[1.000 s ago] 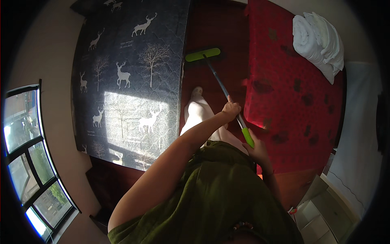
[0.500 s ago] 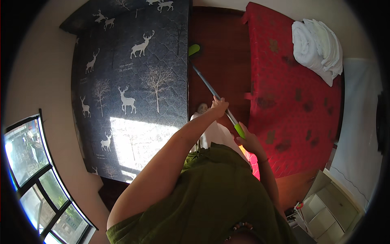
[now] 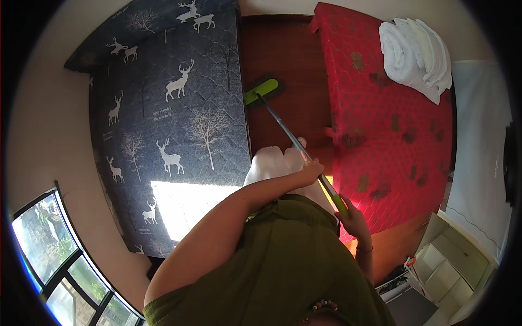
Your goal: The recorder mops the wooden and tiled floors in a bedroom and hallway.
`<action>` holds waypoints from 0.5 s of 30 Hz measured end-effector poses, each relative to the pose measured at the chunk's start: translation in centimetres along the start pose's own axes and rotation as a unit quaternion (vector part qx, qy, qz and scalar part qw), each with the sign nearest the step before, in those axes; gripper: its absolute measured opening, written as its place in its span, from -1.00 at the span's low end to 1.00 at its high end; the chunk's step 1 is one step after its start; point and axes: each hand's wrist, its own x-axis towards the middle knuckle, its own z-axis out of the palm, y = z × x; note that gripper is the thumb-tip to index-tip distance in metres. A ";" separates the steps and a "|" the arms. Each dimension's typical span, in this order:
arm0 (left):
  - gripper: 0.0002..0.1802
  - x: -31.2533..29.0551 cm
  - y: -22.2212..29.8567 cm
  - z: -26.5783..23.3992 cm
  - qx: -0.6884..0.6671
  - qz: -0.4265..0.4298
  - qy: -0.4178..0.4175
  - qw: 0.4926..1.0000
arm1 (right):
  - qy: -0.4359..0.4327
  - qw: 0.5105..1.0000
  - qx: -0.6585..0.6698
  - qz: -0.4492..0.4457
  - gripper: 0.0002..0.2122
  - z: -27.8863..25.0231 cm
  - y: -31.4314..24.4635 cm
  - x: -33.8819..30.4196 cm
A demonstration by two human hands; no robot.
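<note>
A flat mop with a grey pole slants across the middle of the view. Its lime-green head lies on the dark red-brown floor, the left end hidden at the edge of the dark blue bed. My left hand is wrapped round the pole partway up. Closer to me and further right, my right hand grips the green handle end. Both hands are closed on the mop, which runs past the front of my light trousers.
On the left is the bed with a deer-patterned cover, sunlit near me. A red-covered bed bounds the floor strip on the right, with folded white bedding on it. An open pale cabinet stands at lower right.
The mop head has come out from beside the blue bed, toward me, and more of it shows. Both hands have drawn back toward my body and slightly right with the pole.
</note>
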 end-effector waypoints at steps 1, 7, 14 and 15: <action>-0.80 0.3 -0.4 -1.2 0.025 -0.018 0.000 1.000 | 0.000 1.000 -0.001 0.000 -0.41 0.0 -0.4 1.1; -0.79 2.5 -7.7 -7.1 0.050 -0.078 0.096 0.991 | -0.018 0.999 0.018 -0.043 -0.41 0.7 -3.8 10.3; -0.70 7.0 -15.1 -14.1 0.084 -0.203 0.151 0.964 | -0.026 0.980 -0.021 -0.194 -0.38 -1.2 -9.4 21.0; -0.69 7.6 -16.1 -14.7 0.089 -0.225 0.163 0.957 | -0.019 0.975 -0.037 -0.218 -0.37 -1.6 -9.9 22.3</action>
